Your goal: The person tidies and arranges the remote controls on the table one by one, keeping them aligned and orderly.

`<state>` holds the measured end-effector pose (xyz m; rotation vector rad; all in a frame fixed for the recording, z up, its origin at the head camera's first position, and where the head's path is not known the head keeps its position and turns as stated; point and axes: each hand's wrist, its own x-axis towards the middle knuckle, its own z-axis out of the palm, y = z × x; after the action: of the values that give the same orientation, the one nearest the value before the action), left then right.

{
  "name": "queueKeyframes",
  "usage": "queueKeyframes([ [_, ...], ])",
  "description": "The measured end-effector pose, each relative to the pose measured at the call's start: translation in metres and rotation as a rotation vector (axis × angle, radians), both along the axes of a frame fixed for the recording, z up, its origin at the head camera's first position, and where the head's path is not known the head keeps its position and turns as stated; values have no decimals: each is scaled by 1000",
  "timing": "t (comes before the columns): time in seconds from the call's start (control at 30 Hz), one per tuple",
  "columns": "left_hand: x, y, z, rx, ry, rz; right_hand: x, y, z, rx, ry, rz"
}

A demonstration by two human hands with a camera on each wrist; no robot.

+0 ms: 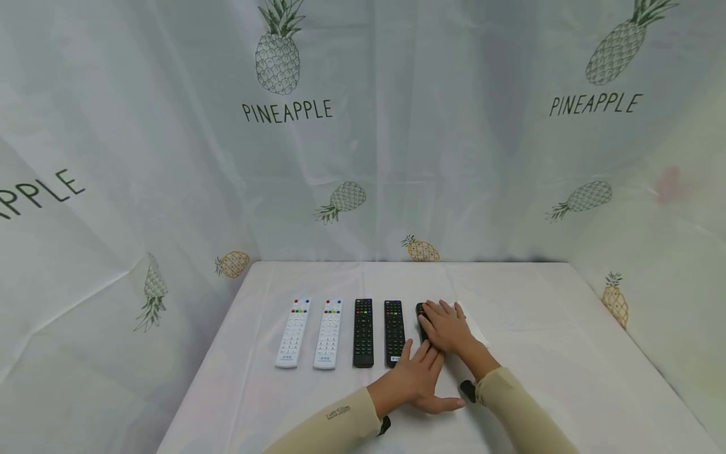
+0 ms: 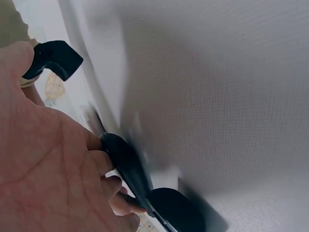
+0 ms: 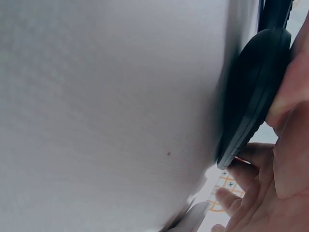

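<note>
A black remote control (image 1: 421, 318) lies lengthwise under both hands, its middle mostly hidden. My right hand (image 1: 449, 328) rests over its far part with fingers extended and apart. In the right wrist view, fingertips touch the end of the black remote (image 3: 253, 92). My left hand (image 1: 416, 378) is spread at the near end, its fingertips meeting the right hand and its thumb pointing right. The left wrist view shows the fingers against a dark remote (image 2: 125, 159). Just left lies another black remote (image 1: 394, 331). A white object (image 1: 476, 329) shows partly beyond the right hand.
Leftward in the same row lie a black remote (image 1: 363, 334), a white remote (image 1: 328, 334) and a second white remote (image 1: 293, 334). All rest on a white-covered table (image 1: 544, 366). A pineapple-print curtain (image 1: 431, 139) hangs behind and at the sides.
</note>
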<state>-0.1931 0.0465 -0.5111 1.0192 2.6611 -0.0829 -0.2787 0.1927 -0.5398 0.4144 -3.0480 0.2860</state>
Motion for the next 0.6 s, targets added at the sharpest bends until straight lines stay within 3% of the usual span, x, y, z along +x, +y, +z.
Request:
queueKeyframes([
  [0.6, 8, -3, -8, -18, 52, 14, -5, 1, -4, -8, -34, -11],
])
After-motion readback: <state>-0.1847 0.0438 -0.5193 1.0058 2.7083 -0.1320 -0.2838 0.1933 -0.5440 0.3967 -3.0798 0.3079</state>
